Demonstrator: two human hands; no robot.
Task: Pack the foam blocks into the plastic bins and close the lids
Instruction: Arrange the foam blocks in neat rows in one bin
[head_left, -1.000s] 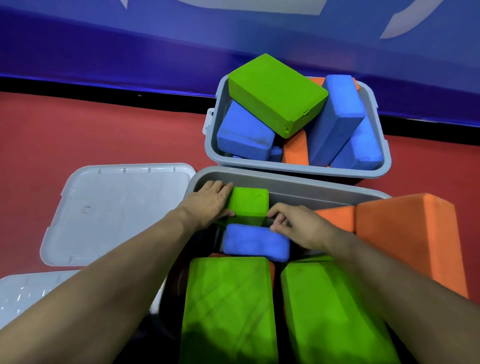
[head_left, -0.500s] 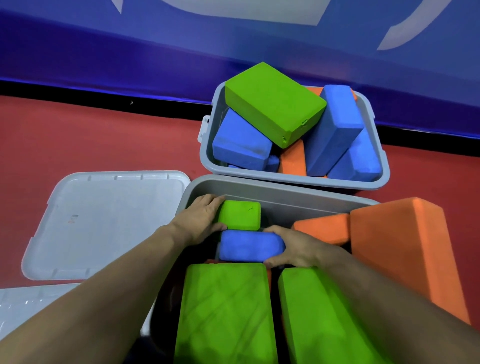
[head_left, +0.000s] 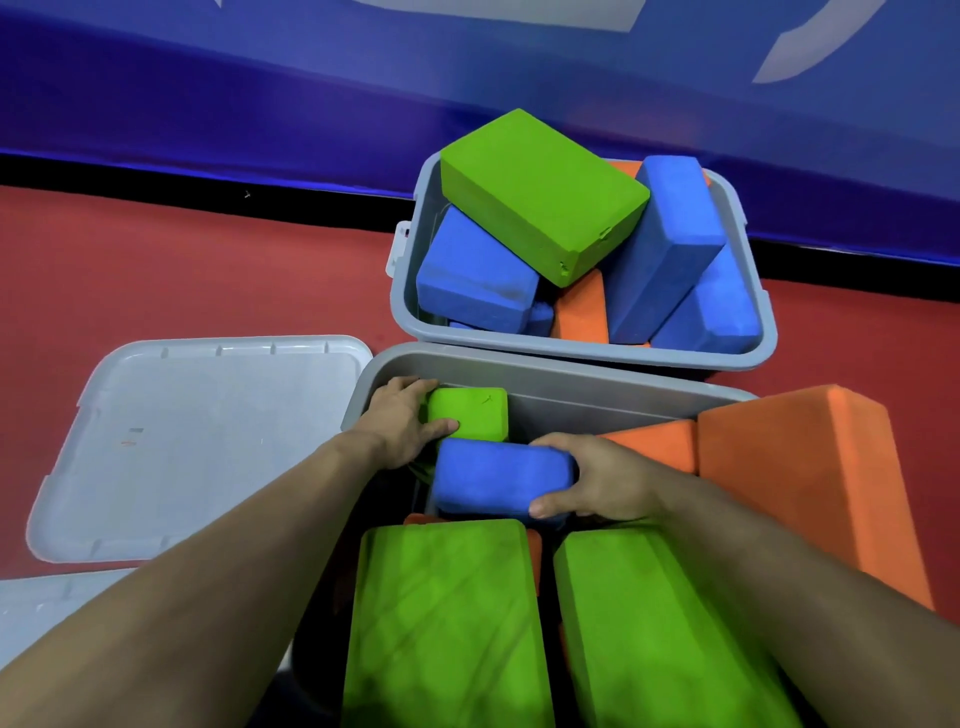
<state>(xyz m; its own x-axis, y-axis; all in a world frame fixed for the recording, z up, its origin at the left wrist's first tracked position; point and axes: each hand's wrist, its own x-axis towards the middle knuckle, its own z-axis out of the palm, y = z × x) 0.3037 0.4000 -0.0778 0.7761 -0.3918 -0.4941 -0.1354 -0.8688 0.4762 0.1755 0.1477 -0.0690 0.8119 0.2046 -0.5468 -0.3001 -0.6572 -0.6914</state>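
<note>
Foam blocks (head_left: 540, 195) in both bins (head_left: 582, 353)

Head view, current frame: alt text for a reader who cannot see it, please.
A person's right hand grips a small blue foam block while the left hand holds a small green foam block, both inside the near grey plastic bin. Behind it, a second grey bin is heaped with blocks; a pale plastic lid lies left.

We count two bins: near bin (head_left: 545, 374), far bin (head_left: 748, 358) behind it. Two lids (head_left: 208, 441) left of near bin. Green blocks (head_left: 540, 192) four, blue blocks (head_left: 498, 483) at least four, orange blocks (head_left: 800, 478) at least three. Two hands.
</note>
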